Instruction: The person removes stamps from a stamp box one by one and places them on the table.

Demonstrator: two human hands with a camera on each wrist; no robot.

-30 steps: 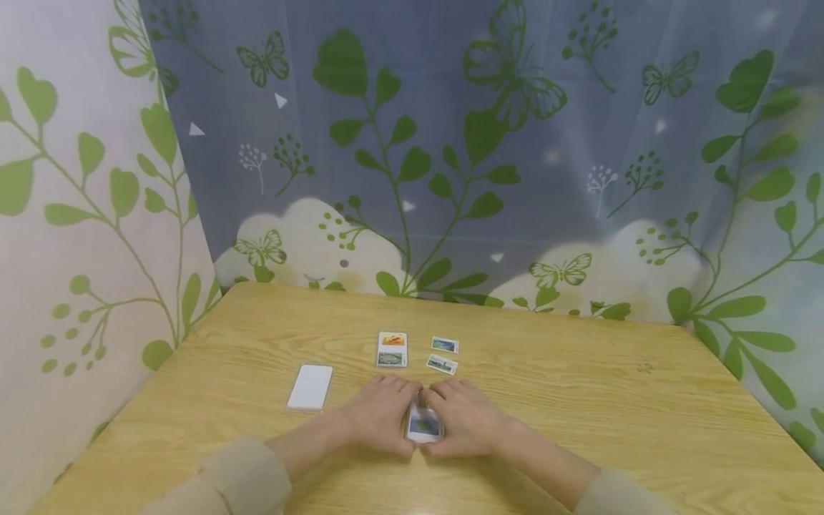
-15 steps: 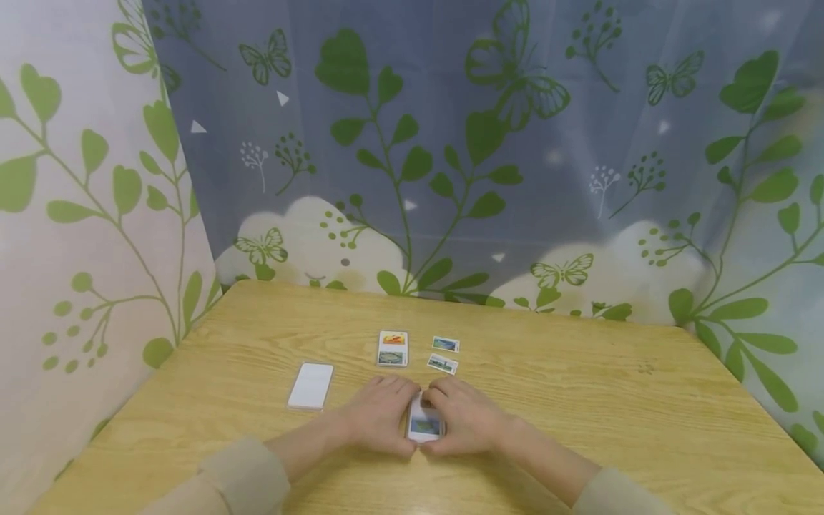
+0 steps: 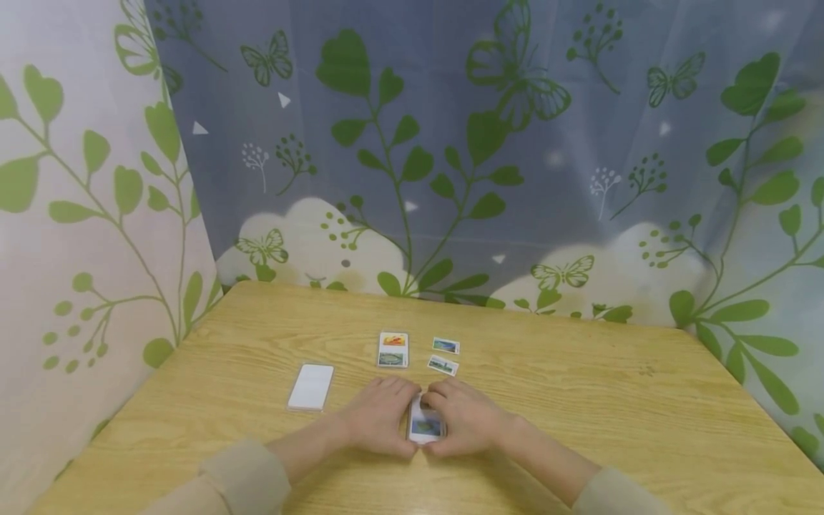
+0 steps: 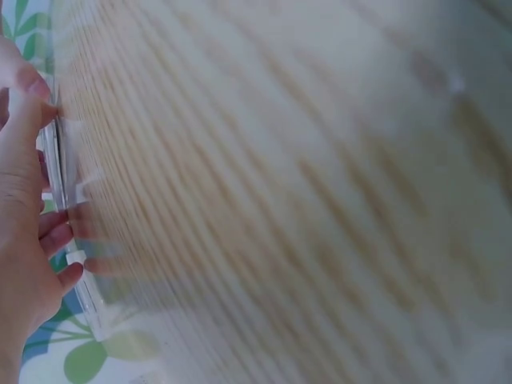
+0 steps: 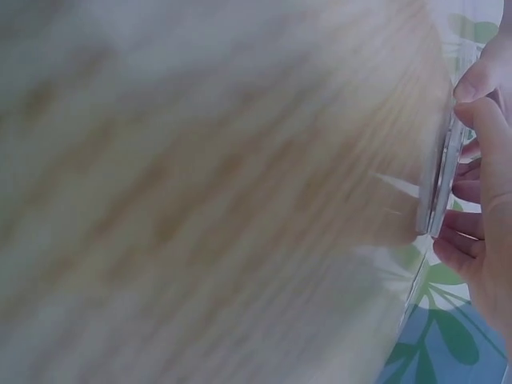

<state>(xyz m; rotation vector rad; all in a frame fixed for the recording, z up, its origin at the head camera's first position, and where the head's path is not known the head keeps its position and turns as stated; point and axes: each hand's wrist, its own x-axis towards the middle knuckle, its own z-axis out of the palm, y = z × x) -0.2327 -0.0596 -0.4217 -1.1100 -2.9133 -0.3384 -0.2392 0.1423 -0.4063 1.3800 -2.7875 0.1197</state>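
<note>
Barely anything has shifted since a second ago: the fingertips of the right hand seem to have drawn in slightly, so a touch more white shows at the far end of the rectangular clear-plastic card case with a blue-green picture. That case lies on the yellow wood-grain desk between the two hands, its long axis running roughly from 12 to 6 o'clock as the person faces. Its flanks are the relation that counts: the left hand grips it from the 9 o'clock side, the right hand from 3 o'clock, so neither is nearer, since both touch it. Each hand's fingers bend along a long edge toward the far end, with the thumb at the near corner; both wrist views show fingertips against the thin clear edge. From the case, a blank white rectangular card in a clear sleeve lies between 9 and 10 o'clock, nearer the left hand; a white card case with an orange and a green picture lies at 11 o'clock. Two small white-bordered picture slips lie between 12 and 1 o'clock, just beyond the right hand's fingers.
</note>
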